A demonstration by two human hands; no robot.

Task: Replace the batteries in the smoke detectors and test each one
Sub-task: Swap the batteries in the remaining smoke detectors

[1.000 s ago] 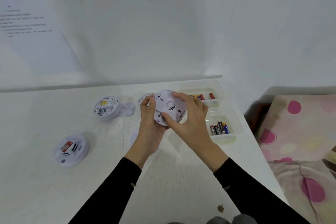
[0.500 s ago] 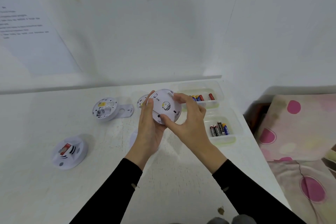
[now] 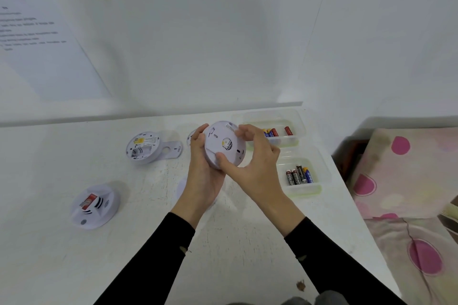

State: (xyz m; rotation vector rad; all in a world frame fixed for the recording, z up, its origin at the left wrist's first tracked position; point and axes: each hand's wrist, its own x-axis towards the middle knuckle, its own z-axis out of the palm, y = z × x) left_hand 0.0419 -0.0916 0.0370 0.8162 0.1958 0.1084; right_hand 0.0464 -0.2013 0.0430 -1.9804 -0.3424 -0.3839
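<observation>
I hold a round white smoke detector (image 3: 224, 147) above the table, its back plate with a small round label facing me. My left hand (image 3: 202, 171) cups its left rim from below. My right hand (image 3: 255, 166) grips its right side, thumb on the lower rim and fingers over the top. A second detector (image 3: 142, 147) lies upside down at the back left with its battery bay open, and its mounting plate (image 3: 172, 151) lies beside it. A third detector (image 3: 95, 205) with a red label sits face up at the near left.
Two clear plastic trays stand at the table's right: the far tray (image 3: 292, 141) holds a few red and blue batteries, the near tray (image 3: 307, 190) holds several batteries side by side. A pink spotted cloth (image 3: 409, 193) lies beyond the table's right edge. Papers hang on the wall.
The detector in my hands has turned, so its round label sits lower and more central. My right fingers have shifted along the top rim. The other detectors have not moved.
</observation>
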